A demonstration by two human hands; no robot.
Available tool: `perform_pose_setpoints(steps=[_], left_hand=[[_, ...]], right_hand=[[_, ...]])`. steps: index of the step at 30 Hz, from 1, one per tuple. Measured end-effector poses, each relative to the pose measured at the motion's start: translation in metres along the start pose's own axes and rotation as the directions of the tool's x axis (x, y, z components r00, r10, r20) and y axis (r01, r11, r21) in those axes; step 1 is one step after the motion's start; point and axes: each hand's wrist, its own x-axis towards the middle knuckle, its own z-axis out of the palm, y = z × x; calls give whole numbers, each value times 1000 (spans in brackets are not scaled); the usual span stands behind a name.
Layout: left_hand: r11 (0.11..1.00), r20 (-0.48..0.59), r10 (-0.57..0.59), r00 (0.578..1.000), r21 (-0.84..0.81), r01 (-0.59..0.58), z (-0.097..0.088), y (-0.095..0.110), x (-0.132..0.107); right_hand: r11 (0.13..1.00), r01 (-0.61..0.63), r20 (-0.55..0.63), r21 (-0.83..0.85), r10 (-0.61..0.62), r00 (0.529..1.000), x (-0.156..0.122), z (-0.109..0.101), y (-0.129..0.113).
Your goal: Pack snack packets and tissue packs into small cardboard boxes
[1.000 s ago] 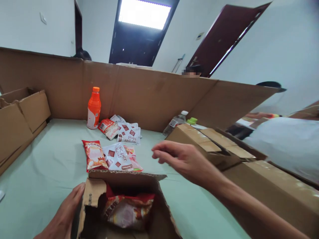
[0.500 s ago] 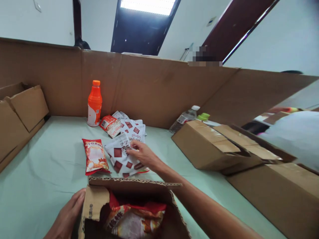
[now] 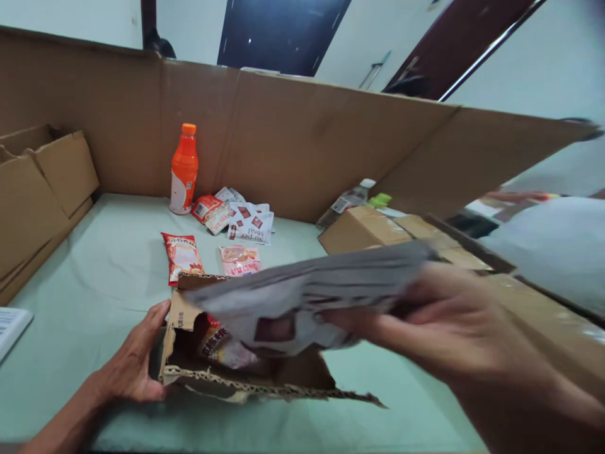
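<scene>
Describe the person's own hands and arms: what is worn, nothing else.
The left hand and right hand are bare: no gloves, rings or wristbands show. The left forearm and right forearm are bare too, with no sleeve in view. Motion blur smears the right hand, so fine detail there cannot be told.

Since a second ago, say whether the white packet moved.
Yes: white packet went from beside the red bag to over the open box, in right hand.
</scene>
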Motion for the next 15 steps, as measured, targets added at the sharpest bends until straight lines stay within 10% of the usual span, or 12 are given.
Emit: perform_pose_setpoints(steps=[2,5,10,12,15], left_hand=[[1000,-1,5,1000,-6,-5,0,1,-1],[999,-33,50,998,-19,-51,0,4,1],[998,-19,60,998,-8,-60,3,-4,-2],[998,-24,57,998,5,-57,5,-9,-5],[998,-16,36,999,42,-36,6,-10,-9]], right_hand=[[988,32,277,-148,10,961,8,14,-7],[907,106,620,-408,190,761,24,42,-9],[768,269,758,-581,390,522,28,88,-1],[812,281,788,-512,313,530,25,82,-2],[906,157,629,-393,140,765,26,42,-1]])
